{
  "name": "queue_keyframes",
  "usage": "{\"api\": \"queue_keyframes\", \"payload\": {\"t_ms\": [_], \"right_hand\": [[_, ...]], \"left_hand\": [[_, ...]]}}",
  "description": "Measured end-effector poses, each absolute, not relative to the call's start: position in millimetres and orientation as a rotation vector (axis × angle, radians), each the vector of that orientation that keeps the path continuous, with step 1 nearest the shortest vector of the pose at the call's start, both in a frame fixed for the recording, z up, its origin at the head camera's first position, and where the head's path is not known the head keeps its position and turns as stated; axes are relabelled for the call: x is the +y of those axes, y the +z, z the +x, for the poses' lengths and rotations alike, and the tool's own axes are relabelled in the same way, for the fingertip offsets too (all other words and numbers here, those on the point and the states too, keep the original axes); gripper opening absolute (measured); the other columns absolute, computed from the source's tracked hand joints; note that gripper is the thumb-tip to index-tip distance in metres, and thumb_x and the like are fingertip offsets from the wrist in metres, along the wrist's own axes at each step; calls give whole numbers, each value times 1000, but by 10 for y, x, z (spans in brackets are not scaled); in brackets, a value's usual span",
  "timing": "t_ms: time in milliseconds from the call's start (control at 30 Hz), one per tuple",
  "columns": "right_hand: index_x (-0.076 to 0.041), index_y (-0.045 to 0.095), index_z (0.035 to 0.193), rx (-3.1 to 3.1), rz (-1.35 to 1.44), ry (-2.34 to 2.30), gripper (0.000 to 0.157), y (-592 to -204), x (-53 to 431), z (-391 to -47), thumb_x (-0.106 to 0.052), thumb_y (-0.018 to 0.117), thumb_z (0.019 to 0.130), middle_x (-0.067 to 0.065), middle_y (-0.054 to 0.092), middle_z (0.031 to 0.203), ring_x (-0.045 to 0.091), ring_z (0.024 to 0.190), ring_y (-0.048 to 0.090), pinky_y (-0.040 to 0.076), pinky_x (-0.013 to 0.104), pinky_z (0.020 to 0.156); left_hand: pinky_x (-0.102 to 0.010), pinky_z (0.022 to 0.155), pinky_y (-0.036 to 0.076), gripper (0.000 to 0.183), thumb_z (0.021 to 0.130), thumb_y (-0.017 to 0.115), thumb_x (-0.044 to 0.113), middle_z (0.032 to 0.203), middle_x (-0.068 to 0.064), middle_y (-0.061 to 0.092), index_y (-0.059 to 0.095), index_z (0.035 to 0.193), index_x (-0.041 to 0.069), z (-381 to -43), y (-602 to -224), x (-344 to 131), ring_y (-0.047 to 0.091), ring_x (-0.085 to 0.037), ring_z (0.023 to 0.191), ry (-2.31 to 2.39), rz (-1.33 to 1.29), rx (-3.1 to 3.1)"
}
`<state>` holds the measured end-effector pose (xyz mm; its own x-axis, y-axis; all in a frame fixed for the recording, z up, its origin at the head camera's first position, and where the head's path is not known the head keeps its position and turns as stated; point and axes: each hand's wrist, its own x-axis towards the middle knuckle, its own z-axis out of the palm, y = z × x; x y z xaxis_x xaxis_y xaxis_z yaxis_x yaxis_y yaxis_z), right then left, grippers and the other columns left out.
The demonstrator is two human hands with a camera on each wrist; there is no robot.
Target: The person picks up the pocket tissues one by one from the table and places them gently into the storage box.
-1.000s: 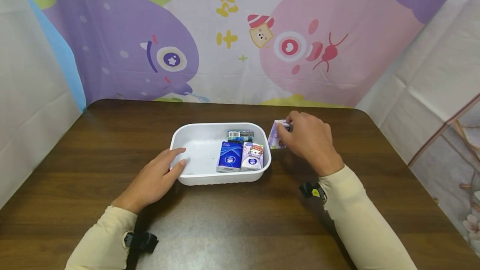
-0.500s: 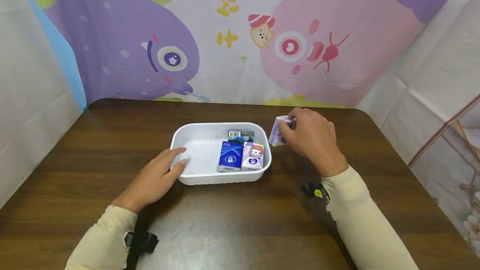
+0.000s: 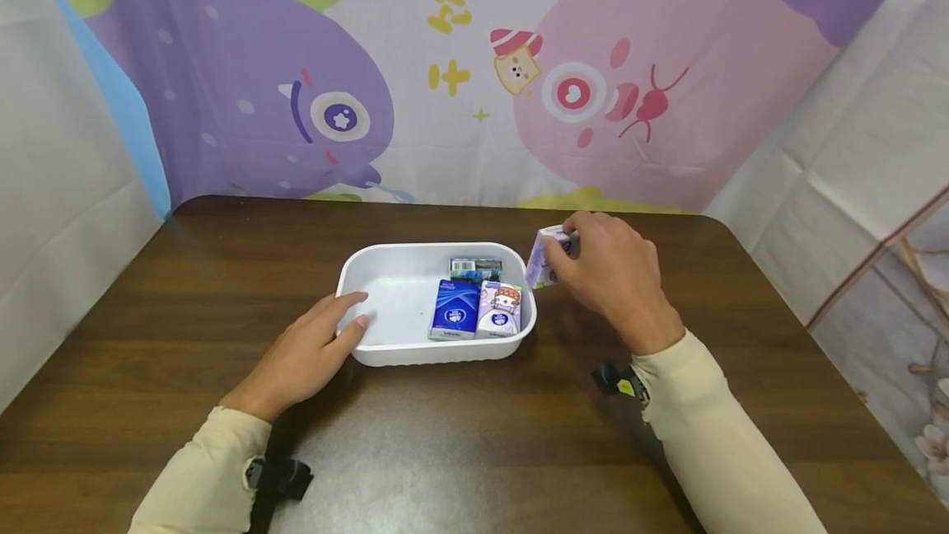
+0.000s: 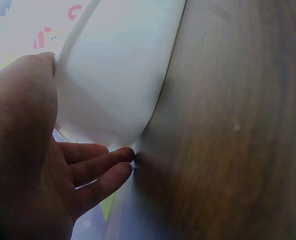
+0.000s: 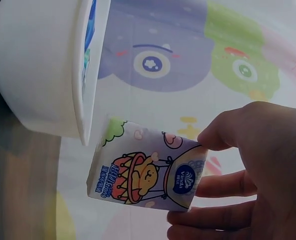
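Note:
My left hand point(image 3: 304, 353) holds the left end of a white plastic tub point(image 3: 393, 344), with thumb and forefinger over its rim. In the left wrist view the other fingers point(image 4: 103, 170) lie along the tub's outer wall. My right hand point(image 3: 615, 274) pinches a lilac cartoon tissue pack point(image 3: 544, 258) by its upper end, tilted, right at the tub's right rim. In the right wrist view this tissue pack point(image 5: 148, 170) shows a bear in a balloon basket. Inside the tub lie a blue tissue pack point(image 3: 455, 309), a white-and-lilac tissue pack point(image 3: 500, 309) and a dark-green pack with a barcode point(image 3: 475, 269).
The tub stands on a dark brown wooden table point(image 3: 460, 443). A cartoon-printed cloth point(image 3: 445, 155) hangs behind the table's back edge, with pale cloths at both sides. Each sleeved wrist wears a small black camera point(image 3: 282, 478).
The right hand has raised the lilac tissue pack off the table and moved it slightly left to the tub's rim. The left hand and the tub have stayed in place.

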<state>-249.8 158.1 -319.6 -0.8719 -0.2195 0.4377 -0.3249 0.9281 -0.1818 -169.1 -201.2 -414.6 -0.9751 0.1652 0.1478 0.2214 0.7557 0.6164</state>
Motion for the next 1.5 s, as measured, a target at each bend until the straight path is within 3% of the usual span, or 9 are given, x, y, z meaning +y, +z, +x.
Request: {"api": "queue_keyframes", "payload": {"t_ms": [667, 1267, 1500], "right_hand": [[-12, 69, 112, -2704, 500, 562, 38, -3250, 1413, -2414, -45, 60, 96, 5, 69, 104, 24, 90, 62, 53, 46, 77], [-15, 68, 109, -2720, 528, 706, 36, -3367, 1290, -2366, -47, 54, 101, -2, 69, 88, 18, 75, 60, 50, 39, 67], [-14, 65, 114, -2792, 488, 851, 36, -3413, 1227, -2378, -45, 50, 103, 0, 70, 97, 20, 84, 62, 52, 39, 74]], "left_hand": [[-63, 105, 36, 56, 106, 44, 48, 151, -16, 44, 49, 148, 12, -1695, -4161, -2022, 46, -39, 133, -1015, -298, -2875], [-63, 105, 36, 55, 106, 44, 48, 151, -15, 44, 49, 147, 13, -1697, -4141, -2007, 46, -38, 134, -1019, -307, -2870], [-63, 105, 36, 55, 106, 44, 48, 151, -16, 44, 49, 148, 12, -1688, -4138, -2010, 46, -39, 133, -1016, -301, -2876]]}}
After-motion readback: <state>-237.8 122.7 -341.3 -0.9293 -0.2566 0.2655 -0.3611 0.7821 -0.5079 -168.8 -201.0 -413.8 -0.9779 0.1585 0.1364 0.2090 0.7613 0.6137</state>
